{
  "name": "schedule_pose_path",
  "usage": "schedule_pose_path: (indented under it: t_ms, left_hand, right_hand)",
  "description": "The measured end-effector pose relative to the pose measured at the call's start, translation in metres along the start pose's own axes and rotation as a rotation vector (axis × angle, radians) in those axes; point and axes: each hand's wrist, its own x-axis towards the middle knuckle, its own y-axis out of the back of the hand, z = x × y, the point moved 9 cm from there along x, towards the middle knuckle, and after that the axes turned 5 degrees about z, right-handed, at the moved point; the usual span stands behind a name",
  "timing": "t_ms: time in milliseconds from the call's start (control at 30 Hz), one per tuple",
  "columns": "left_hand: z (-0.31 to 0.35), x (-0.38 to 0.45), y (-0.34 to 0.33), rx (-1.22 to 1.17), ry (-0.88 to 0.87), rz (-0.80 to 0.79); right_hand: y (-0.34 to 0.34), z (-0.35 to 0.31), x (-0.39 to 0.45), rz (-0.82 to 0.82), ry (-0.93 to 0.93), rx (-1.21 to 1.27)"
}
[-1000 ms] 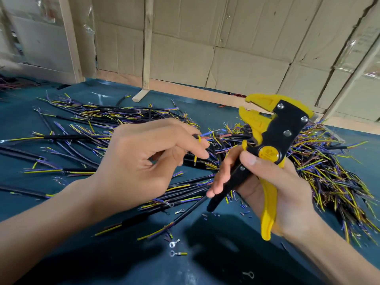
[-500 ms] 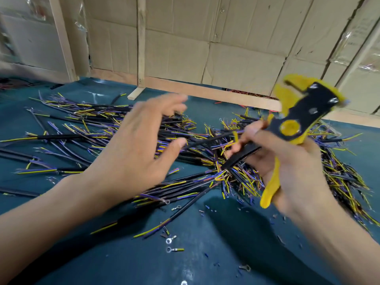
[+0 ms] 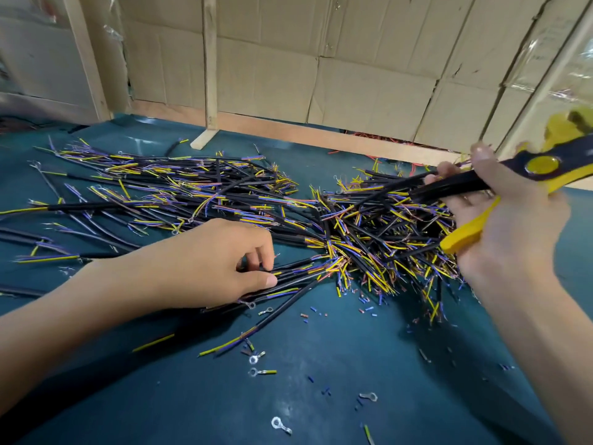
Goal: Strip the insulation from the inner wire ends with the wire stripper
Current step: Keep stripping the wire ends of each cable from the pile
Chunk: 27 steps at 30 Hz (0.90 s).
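Note:
My right hand (image 3: 510,226) holds the yellow and black wire stripper (image 3: 526,175) at the right, lifted above the table, its head blurred at the frame edge. A black cable (image 3: 385,191) runs from my right fingers down to the heap. My left hand (image 3: 218,264) is low on the table, thumb and fingers pinching black cables (image 3: 298,277) with yellow and purple inner wires at the near edge of the pile. A dense heap of cables (image 3: 369,239) lies between my hands.
More black cables (image 3: 160,187) spread across the left of the dark teal table (image 3: 321,396). Ring terminals (image 3: 256,359) and small insulation bits (image 3: 369,308) litter the near side. A cardboard wall (image 3: 353,75) and a wooden post (image 3: 208,59) stand behind.
My left hand dropped from the air onto the cables near me and closed on them. My right hand swung the stripper farther right and up, carrying a cable toward the right heap.

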Motion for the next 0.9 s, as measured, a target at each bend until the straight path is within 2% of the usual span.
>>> schedule_pose_path:
  t_ms: [100, 200, 300, 367, 433, 533, 733, 900]
  left_hand:
    - [0.008, -0.002, -0.003, 0.020, -0.051, -0.012]
    - [0.016, -0.003, -0.004, 0.080, -0.086, -0.006]
    - [0.022, -0.002, -0.004, 0.085, -0.106, -0.005]
    - [0.027, -0.003, 0.000, 0.070, -0.136, 0.032]
    - [0.031, -0.004, 0.002, 0.085, -0.160, 0.035]
    - [0.031, -0.005, -0.002, 0.127, -0.157, 0.012]
    - [0.037, -0.006, 0.000, 0.135, -0.150, 0.090]
    - [0.030, -0.007, 0.007, -0.069, -0.028, 0.166]
  right_hand:
    - [-0.010, -0.017, -0.016, -0.041, 0.291, -0.239]
    - [-0.023, -0.014, -0.031, -0.140, 0.387, -0.334]
    - [-0.034, 0.002, -0.042, -0.300, 0.275, -0.305]
    - [-0.042, 0.020, -0.050, -0.410, 0.072, -0.184]
    - [-0.044, 0.038, -0.057, -0.452, -0.115, -0.130]
    - [-0.038, 0.054, -0.060, -0.414, -0.218, -0.180]
    - [-0.025, 0.064, -0.054, -0.267, -0.291, -0.170]
    - [-0.024, 0.068, -0.053, -0.248, -0.355, -0.165]
